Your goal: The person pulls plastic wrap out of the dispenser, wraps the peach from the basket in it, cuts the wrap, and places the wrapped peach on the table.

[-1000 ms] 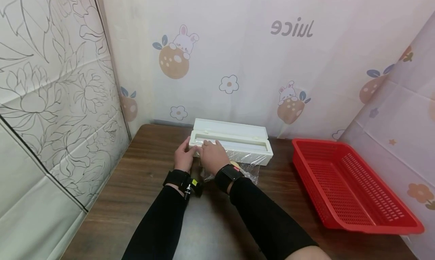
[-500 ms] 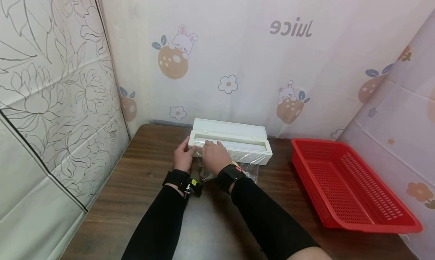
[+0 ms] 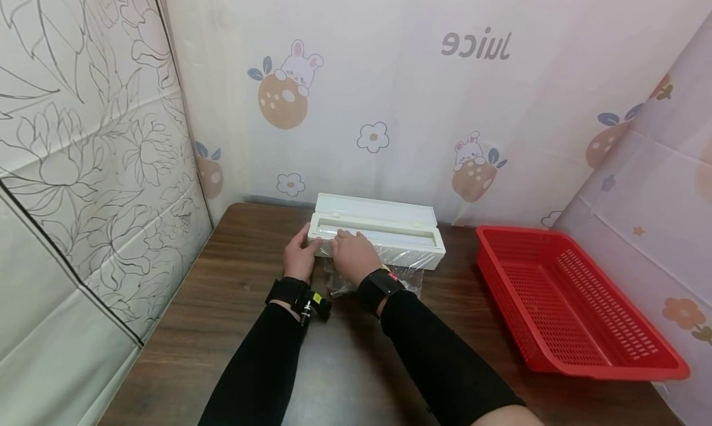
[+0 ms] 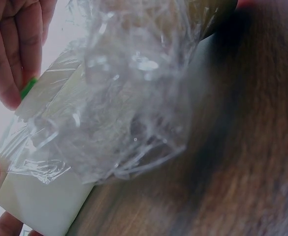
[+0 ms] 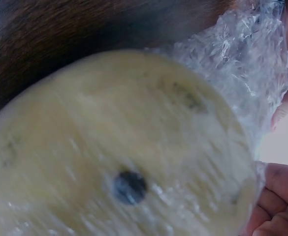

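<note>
The left hand (image 3: 299,259) is curled round the left end of the white box (image 3: 378,209); the right hand (image 3: 354,258) is laid over its front edge, the green tab (image 4: 28,87) met by fingertips, whether pinched or pressed cannot be told; the box is set at the table's (image 3: 239,290) back, lid raised; judged light, stiff, prone to slide, best held by its ends; film (image 3: 408,276) is draped down its front, likely flimsy, clingy, best taken by an edge; a film-covered disc (image 5: 84,142) is half hidden before the box, probably stiff, slippery, best gripped by its rim; the red basket (image 3: 512,302) is placed rightmost; counted: two hands, one box, one tab, one disc, one basket.
</note>
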A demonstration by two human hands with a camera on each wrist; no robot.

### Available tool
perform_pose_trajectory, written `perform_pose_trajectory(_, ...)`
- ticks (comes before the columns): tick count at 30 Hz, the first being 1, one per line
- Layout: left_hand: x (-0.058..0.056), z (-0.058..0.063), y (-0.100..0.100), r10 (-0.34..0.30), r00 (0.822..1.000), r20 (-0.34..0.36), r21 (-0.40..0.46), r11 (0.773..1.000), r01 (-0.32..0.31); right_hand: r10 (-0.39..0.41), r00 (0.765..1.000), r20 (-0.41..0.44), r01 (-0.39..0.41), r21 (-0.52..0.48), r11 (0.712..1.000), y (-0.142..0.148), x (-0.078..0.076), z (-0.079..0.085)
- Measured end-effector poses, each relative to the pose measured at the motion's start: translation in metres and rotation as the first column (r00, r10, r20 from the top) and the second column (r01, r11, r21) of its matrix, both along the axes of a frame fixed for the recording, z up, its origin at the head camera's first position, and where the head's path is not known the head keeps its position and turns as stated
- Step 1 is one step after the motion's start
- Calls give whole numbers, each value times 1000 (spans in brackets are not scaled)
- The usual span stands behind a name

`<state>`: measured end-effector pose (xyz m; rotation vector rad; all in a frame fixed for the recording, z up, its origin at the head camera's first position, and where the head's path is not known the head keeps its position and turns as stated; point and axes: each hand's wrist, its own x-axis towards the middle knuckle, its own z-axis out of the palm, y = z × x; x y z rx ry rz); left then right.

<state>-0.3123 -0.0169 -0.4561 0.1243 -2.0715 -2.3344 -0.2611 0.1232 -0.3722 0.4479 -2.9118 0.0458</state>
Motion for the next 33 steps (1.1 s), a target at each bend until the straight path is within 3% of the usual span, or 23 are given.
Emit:
perform_pose_trajectory(15,2,1,1,7,1000,-16,-15,1000,-7,-24,1000,6,24,-16,1000,11,10,6)
perform_pose_trajectory(21,4,4,2,12,1000,-13,-21,1000,-13,-25,999,32,27,-70,997,15,7,5)
perform_pose_trajectory(33,8,7,3,23,1000,0,3,1000,-23,-22,999,26,24,-83,996,19,4,2)
